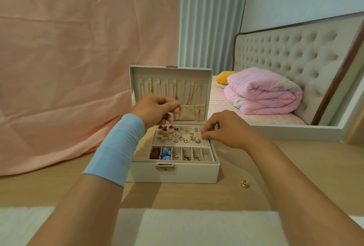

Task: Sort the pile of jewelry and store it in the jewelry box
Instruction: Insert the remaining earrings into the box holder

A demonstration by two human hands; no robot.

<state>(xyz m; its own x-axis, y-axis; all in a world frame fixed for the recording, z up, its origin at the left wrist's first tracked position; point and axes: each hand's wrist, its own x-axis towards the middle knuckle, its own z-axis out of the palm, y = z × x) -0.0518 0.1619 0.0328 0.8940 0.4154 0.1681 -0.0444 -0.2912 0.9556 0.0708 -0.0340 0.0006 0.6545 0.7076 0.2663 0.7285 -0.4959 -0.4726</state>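
The jewelry box (173, 174) sits open on the table (275, 186) with its lid (137, 76) upright, so the necklaces (194, 96) hang straight from the hooks and do not tangle. The left hand (155, 110) is raised to the lid, fingers curled, thumb and fingertips pinching a thin gold chain (178, 110) above the pocket. The right hand (226, 129) hovers at the right edge of the earring panel (189, 143), fingertips pressed together on something tiny, probably an earring. Two gold rings (245, 183) lie unsorted on the table, right of the box.
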